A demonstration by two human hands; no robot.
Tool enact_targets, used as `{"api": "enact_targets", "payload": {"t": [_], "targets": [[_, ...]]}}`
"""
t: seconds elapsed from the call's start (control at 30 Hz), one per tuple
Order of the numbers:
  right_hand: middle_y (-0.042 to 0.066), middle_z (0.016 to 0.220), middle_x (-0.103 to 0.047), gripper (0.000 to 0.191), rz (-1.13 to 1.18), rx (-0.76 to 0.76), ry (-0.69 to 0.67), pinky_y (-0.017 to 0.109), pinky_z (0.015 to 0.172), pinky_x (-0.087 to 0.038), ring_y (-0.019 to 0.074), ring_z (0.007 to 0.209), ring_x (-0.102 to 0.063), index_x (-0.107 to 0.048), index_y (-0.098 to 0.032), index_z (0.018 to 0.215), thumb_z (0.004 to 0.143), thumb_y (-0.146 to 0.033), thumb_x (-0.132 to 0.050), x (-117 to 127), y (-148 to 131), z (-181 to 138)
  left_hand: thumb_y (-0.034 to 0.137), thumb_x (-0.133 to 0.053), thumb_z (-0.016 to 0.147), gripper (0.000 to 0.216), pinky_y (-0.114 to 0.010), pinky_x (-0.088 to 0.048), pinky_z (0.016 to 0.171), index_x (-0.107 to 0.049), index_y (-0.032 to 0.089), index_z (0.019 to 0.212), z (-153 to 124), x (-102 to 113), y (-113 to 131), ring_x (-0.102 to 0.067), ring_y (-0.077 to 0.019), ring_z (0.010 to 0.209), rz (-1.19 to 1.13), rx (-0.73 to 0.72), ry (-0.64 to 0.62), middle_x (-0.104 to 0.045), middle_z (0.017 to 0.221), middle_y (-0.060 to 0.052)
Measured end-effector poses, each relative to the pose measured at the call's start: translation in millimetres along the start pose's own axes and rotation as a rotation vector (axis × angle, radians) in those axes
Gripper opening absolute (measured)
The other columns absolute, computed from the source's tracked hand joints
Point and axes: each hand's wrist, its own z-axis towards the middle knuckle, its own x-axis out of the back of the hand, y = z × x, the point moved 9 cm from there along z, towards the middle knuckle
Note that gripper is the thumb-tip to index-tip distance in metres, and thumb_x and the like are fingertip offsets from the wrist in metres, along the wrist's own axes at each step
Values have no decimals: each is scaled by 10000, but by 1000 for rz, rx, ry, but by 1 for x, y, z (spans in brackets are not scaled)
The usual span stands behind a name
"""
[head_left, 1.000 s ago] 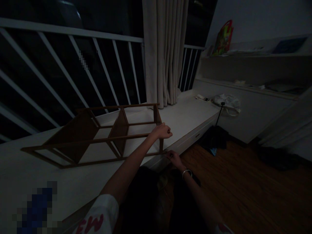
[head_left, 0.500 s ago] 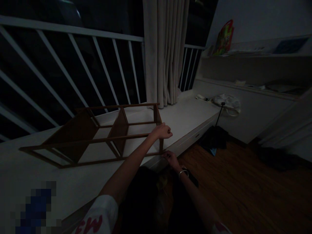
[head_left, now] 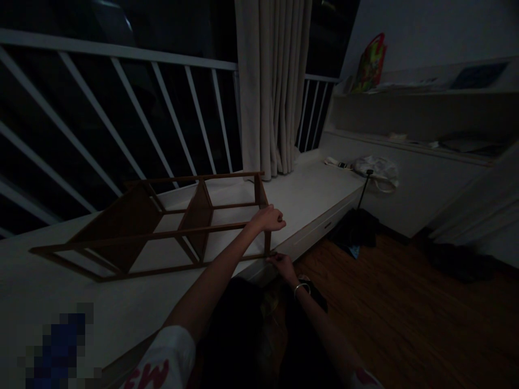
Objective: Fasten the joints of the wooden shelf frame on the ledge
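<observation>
A brown wooden shelf rack (head_left: 162, 227) lies on its side on a white ledge (head_left: 308, 200) in a dim room. My left hand (head_left: 268, 218) is closed round the upper corner post at the rack's right end. My right hand (head_left: 279, 263), a bracelet on its wrist, pinches the lower corner of the same end, by the ledge's front edge. What its fingers hold there is too dark to name.
White railing bars (head_left: 121, 108) and a beige curtain (head_left: 271, 86) stand behind the ledge. A white bag (head_left: 377, 170) lies at the ledge's far end, with dark cloth (head_left: 354, 227) on the wooden floor below. Wall shelves (head_left: 425, 108) carry a colourful bag (head_left: 368, 62).
My right hand has slid a little left along the rack's lower corner. My left hand and the rack have stayed put.
</observation>
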Motion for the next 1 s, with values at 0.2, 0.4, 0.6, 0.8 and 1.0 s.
{"api": "enact_targets", "payload": {"t": [0.2, 0.4, 0.6, 0.8, 1.0], "targets": [[23, 517, -601, 423, 140, -85, -154, 219, 487, -388, 121, 473, -535, -595, -154, 573, 672, -563, -552, -18, 2, -7, 436, -433, 750, 343, -274, -429, 696, -649, 176, 809, -2, 3, 2, -564, -206, 862, 17, 4, -2, -593, 813, -95], [72, 690, -666, 483, 325, -192, -336, 240, 537, -435, 148, 583, -609, -626, -136, 729, 726, -597, -483, -36, 1, -20, 451, -441, 746, 347, -255, -424, 707, -648, 179, 808, -2, 3, 1, -557, -194, 897, 3, 20, -9, -594, 850, -90], [96, 864, -674, 436, 492, -228, -386, 247, 626, -456, 148, 730, -625, -630, -135, 858, 783, -534, -472, -33, -5, -31, 441, -445, 744, 335, -270, -425, 685, -648, 179, 789, 0, 1, 1, -559, -206, 876, 6, 4, 8, -595, 809, -91], [102, 954, -658, 334, 584, -343, -360, 199, 512, -427, 134, 722, -610, -640, -143, 882, 770, -441, -537, -34, 2, -33, 419, -451, 746, 320, -258, -425, 683, -648, 169, 778, -1, 2, 3, -553, -200, 889, -16, -7, 2, -602, 775, -87], [94, 918, -668, 299, 461, -326, -253, 186, 508, -410, 130, 703, -608, -644, -135, 853, 705, -389, -589, -34, 11, -23, 421, -445, 745, 322, -264, -427, 704, -648, 174, 789, 0, 0, 1, -550, -203, 905, -29, -12, 2, -599, 772, -85]]}}
